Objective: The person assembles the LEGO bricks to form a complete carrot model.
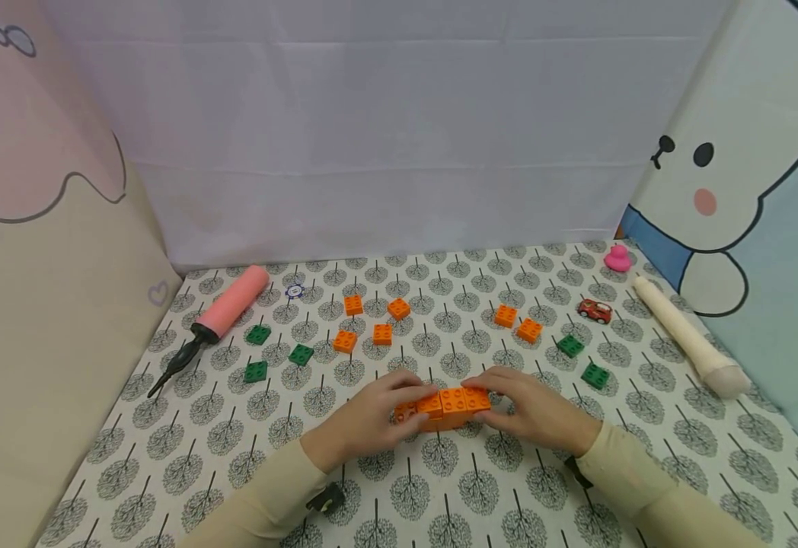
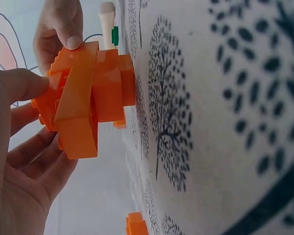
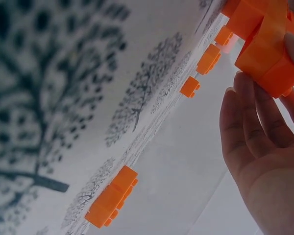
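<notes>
A stack of orange toy building bricks (image 1: 454,407) stands on the cloth in front of me, narrow at the bottom and wider on top. My left hand (image 1: 365,417) grips an upper brick at its left end, thumb on the near side and fingers on the far side. From the right, my right hand (image 1: 543,407) pinches the brick at the other end. In the left wrist view the upper bricks (image 2: 76,98) overhang the lower ones (image 2: 108,85). In the right wrist view, the fingers of the right hand (image 3: 264,161) curl up against the upper bricks' far side.
Behind the stack lie several loose orange bricks (image 1: 382,334). Green bricks sit left (image 1: 301,355) and right (image 1: 595,375). A pink cylinder with a black handle (image 1: 234,303), a blue-white chip (image 1: 295,291), a red toy car (image 1: 595,310), a pink duck (image 1: 617,259) and a cream-coloured tube (image 1: 687,335) lie farther out.
</notes>
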The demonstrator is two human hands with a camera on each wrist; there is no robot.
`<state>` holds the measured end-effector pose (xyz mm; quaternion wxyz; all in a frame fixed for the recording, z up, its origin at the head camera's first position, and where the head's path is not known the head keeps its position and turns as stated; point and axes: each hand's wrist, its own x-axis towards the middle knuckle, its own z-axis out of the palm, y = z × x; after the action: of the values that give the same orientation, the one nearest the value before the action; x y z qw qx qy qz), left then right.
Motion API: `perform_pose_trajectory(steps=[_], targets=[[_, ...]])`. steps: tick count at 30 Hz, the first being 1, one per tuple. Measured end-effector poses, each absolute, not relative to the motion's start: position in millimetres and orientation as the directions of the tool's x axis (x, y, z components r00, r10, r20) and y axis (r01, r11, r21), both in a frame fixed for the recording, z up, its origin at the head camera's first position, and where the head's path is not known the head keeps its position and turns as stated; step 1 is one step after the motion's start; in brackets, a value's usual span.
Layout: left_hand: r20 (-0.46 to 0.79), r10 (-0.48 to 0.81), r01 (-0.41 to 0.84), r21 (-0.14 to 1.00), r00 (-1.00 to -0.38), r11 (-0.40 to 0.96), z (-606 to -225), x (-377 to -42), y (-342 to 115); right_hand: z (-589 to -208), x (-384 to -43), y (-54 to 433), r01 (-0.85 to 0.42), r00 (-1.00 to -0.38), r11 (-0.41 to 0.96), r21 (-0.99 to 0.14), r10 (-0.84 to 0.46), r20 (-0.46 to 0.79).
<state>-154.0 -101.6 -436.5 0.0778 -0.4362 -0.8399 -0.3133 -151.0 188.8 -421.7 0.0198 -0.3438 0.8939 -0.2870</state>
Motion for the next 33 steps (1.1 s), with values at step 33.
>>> perform_pose_trajectory(steps=[33], targets=[[0.302, 0.745, 0.784, 0.422, -0.595, 0.455, -430.4, -156.2, -101.6, -424.2, -151.9, 189.3, -0.611, -0.757, 0.589, -0.529, -0.629, 0.175]])
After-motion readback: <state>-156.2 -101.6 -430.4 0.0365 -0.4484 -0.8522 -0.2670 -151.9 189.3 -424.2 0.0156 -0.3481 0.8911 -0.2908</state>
